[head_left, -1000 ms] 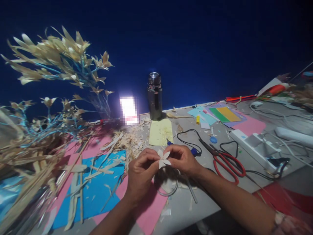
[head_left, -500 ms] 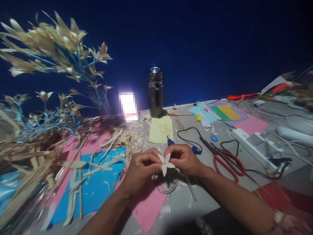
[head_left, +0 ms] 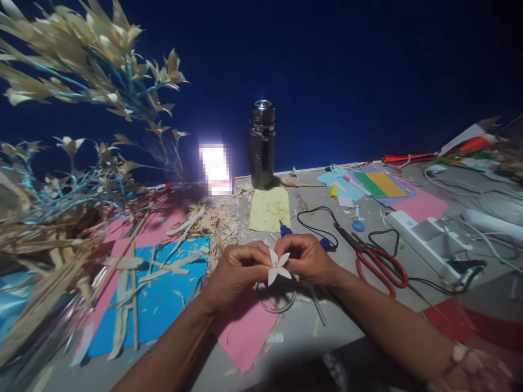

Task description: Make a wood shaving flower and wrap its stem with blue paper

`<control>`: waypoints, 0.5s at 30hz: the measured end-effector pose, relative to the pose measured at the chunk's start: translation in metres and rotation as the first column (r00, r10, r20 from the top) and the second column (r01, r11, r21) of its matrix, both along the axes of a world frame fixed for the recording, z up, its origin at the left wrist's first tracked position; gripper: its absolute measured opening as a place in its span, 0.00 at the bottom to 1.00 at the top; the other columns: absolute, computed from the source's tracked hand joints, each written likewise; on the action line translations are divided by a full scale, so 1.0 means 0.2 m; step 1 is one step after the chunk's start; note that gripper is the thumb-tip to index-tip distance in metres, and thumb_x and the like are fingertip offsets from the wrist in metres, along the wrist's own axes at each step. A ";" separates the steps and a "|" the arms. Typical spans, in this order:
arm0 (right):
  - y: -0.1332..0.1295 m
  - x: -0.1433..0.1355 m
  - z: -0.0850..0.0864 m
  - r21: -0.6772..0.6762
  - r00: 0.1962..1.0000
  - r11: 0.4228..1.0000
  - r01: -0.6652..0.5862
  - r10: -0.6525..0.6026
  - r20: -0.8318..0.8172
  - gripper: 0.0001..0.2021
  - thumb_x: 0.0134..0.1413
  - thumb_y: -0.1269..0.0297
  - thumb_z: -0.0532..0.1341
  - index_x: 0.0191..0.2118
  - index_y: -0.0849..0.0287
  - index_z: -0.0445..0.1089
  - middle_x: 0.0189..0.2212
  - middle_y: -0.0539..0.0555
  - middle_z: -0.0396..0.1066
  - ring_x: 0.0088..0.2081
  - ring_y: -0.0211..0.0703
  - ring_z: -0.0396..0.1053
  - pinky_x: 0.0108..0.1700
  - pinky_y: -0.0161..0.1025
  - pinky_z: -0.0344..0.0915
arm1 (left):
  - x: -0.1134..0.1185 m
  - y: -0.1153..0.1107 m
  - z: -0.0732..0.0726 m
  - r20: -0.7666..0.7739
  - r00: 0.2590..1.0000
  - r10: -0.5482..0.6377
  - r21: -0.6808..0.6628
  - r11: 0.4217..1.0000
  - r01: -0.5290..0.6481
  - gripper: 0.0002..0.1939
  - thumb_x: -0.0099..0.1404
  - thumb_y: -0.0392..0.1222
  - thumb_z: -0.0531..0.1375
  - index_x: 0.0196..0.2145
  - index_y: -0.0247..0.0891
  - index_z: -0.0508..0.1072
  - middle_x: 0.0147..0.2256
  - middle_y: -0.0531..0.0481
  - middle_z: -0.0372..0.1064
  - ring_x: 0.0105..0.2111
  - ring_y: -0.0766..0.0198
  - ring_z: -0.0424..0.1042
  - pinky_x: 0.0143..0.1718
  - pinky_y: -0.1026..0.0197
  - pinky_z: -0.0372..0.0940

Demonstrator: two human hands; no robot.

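Observation:
A small pale flower with several pointed petals (head_left: 279, 270) is between my two hands, facing me. My left hand (head_left: 239, 272) pinches it from the left, thumb and fingers closed at the petals. From the right, my right hand (head_left: 308, 260) closes its fingertips behind and beside the same flower. What the fingertips grip at its back is hidden. Beyond my right hand lies a blue tool with a metal tip (head_left: 285, 228) and a black cord. Below the flower, a loop of grey cord or wire (head_left: 278, 311) lies over the table and pink sheet (head_left: 247, 340).
Red-handled scissors (head_left: 382, 267) and a white power strip (head_left: 425, 247) lie to the right. A dark flask (head_left: 262, 149) stands behind a yellow sheet (head_left: 267, 209). Dried husk strips (head_left: 53, 288) and a blue sheet (head_left: 163, 321) fill the left, under branches of dried flowers (head_left: 110, 60).
The flower has turned slightly between my fingers, its petals now pointing at different angles. Both hands appear slightly higher in view and keep their pinch. The camera view has shifted a little.

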State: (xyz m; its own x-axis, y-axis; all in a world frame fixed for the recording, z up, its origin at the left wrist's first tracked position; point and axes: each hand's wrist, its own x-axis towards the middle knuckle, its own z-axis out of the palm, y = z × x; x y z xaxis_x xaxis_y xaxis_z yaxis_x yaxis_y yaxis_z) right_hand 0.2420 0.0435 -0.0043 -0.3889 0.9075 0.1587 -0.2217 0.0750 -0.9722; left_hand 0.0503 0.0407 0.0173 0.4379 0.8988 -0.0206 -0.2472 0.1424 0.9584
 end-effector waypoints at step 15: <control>-0.01 0.02 0.01 0.065 0.991 0.998 -0.012 0.003 0.136 0.14 0.49 0.56 0.75 0.29 0.60 0.76 0.25 0.51 0.72 0.26 0.36 0.66 0.29 0.34 0.63 | -0.01 0.02 -0.02 0.016 0.994 -0.104 0.008 0.995 0.104 0.03 0.52 0.38 0.75 0.24 0.40 0.85 0.28 0.49 0.73 0.27 0.65 0.70 0.31 0.61 0.64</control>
